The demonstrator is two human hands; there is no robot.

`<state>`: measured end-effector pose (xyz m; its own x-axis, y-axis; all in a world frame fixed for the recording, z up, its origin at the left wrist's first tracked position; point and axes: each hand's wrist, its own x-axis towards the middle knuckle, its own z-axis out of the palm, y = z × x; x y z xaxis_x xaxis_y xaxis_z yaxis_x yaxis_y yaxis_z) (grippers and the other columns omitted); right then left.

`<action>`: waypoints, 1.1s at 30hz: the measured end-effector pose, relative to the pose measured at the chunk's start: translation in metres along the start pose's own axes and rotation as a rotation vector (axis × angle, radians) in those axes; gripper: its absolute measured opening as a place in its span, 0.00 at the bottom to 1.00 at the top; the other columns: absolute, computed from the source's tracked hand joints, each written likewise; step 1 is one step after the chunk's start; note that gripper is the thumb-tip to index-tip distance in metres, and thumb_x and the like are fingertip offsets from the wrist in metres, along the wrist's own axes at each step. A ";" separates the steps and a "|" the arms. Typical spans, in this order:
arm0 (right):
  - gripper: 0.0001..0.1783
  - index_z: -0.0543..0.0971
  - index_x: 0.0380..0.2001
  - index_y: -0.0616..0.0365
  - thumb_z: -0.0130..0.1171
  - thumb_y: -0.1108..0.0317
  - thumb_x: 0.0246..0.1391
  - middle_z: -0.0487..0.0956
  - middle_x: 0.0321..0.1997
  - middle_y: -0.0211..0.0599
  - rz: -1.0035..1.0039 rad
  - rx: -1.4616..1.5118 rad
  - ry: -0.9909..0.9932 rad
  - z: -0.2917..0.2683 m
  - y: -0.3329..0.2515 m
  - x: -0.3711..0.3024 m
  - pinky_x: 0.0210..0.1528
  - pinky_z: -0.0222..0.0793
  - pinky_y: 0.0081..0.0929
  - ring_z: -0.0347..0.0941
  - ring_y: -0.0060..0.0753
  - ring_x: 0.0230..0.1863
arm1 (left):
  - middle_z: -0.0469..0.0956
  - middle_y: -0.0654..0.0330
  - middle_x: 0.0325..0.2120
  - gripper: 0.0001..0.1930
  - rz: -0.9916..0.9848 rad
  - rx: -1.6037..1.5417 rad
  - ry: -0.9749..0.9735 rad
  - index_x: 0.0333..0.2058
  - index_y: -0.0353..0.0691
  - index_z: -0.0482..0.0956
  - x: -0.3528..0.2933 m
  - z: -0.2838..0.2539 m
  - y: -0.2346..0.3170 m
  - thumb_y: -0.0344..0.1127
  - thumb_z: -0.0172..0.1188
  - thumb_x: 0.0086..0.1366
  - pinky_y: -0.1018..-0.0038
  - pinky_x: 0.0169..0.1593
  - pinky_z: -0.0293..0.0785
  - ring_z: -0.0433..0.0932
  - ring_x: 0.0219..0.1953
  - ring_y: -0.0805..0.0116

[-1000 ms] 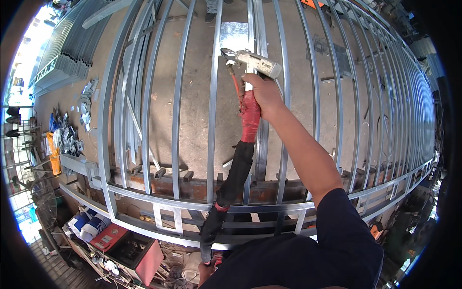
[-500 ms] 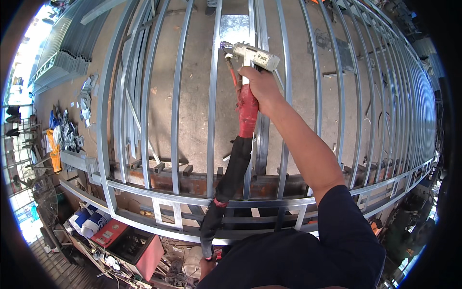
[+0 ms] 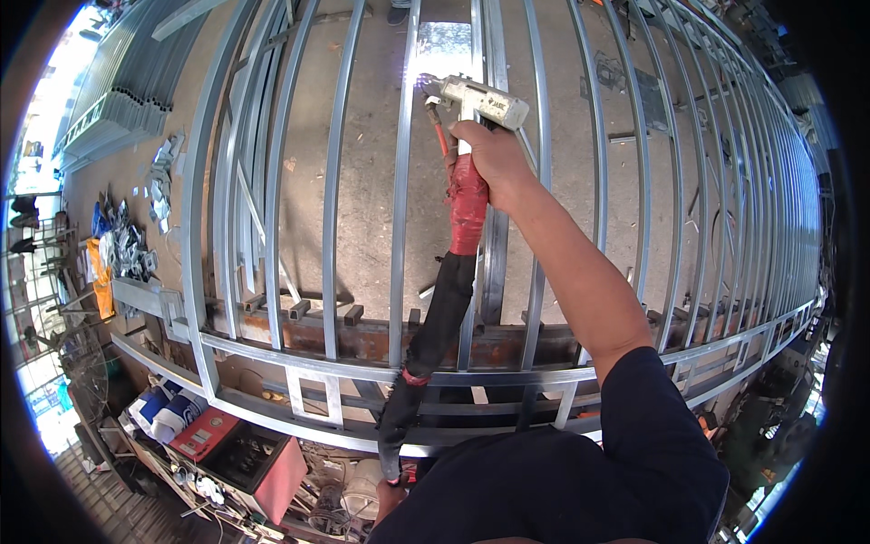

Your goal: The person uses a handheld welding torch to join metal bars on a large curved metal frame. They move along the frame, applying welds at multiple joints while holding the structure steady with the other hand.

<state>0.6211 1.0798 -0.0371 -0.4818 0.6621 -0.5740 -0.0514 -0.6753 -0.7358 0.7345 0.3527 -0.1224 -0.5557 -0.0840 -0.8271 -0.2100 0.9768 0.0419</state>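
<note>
Well in from the near edge of a silver metal-bar frame [image 3: 401, 227], an off-white boxy-headed welding gun [image 3: 489, 102] is held over the long bars, tip at the bar on its L, w/ bright violet-white glow there, just beside a shiny silver rectangular metal plate [image 3: 446, 38]. R hand [image 3: 498, 161] is wrapped round the gun's grip, above a red-wrapped section [image 3: 468, 213]; thin orange-red tube [image 3: 440, 138] alongside. Black sleeved hose [image 3: 442, 304] crosses frame's near edge to L hand [image 3: 389, 498], mostly hidden, can't tell if gripping. Nr frame's near L corner: red-and-black box [image 3: 207, 433], w/ blue-and-white rolls [image 3: 178, 417] adjacent.
</note>
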 end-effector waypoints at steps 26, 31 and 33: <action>0.11 0.77 0.38 0.63 0.62 0.67 0.57 0.78 0.28 0.41 0.016 0.006 0.035 0.001 0.002 -0.013 0.26 0.75 0.34 0.76 0.34 0.23 | 0.87 0.50 0.30 0.23 0.042 0.011 -0.090 0.37 0.34 0.86 0.000 -0.014 0.006 0.52 0.76 0.58 0.59 0.39 0.77 0.87 0.38 0.60; 0.11 0.78 0.35 0.62 0.62 0.64 0.59 0.79 0.24 0.42 -0.214 -0.036 0.156 -0.001 -0.018 -0.030 0.23 0.78 0.37 0.78 0.36 0.22 | 0.87 0.51 0.29 0.24 0.100 0.023 -0.034 0.36 0.36 0.87 0.018 -0.003 -0.013 0.54 0.75 0.58 0.58 0.37 0.78 0.88 0.37 0.56; 0.12 0.77 0.39 0.64 0.62 0.67 0.57 0.78 0.27 0.43 -0.215 -0.100 0.204 0.005 -0.037 -0.026 0.20 0.76 0.39 0.76 0.35 0.22 | 0.87 0.53 0.28 0.23 0.098 -0.033 -0.137 0.35 0.37 0.87 -0.009 -0.034 0.053 0.55 0.74 0.59 0.59 0.36 0.77 0.88 0.35 0.57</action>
<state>0.6314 1.0854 0.0068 -0.2832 0.8447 -0.4542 -0.0423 -0.4841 -0.8740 0.7007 0.3985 -0.0940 -0.4604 0.0416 -0.8867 -0.1879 0.9717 0.1431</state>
